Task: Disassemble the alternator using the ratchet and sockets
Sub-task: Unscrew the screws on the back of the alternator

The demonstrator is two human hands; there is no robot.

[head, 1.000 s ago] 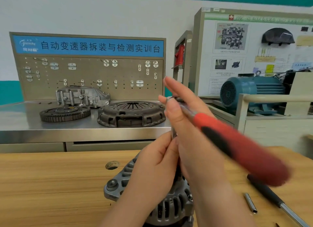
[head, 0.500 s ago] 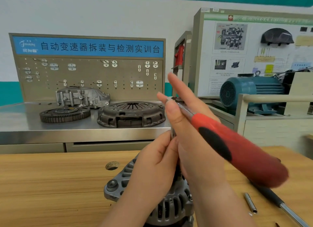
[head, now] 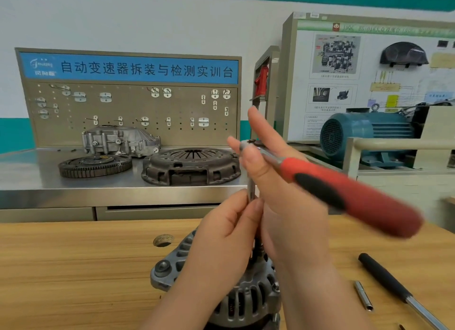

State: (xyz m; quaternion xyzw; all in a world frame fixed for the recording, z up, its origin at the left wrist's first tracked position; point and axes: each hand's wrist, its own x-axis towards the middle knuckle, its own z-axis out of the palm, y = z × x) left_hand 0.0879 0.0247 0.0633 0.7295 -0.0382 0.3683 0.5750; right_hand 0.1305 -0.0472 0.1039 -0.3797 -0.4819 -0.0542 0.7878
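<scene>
A grey cast alternator (head: 234, 302) stands on the wooden bench (head: 73, 268) at the bottom centre, partly hidden behind my hands. A ratchet with a red and black handle (head: 344, 194) sits on top of a thin vertical extension bar (head: 251, 189) that runs down to the alternator. My right hand (head: 278, 189) holds the ratchet at its head, index finger straight and thumb on the head. My left hand (head: 226, 238) pinches the extension bar between thumb and fingers. The socket at the bar's lower end is hidden.
On the bench at the right lie a black-handled tool with a metal shaft (head: 394, 287) and a small metal bar (head: 364, 295). A round hole (head: 163, 239) is in the bench top. Behind stand a steel counter with a clutch cover (head: 192, 165), a flywheel (head: 94, 164), a housing (head: 118, 140), and a teal motor (head: 364, 135).
The ratchet handle has swung slightly, its far end rising a little to the right. Both hands keep their hold and the alternator has not moved.
</scene>
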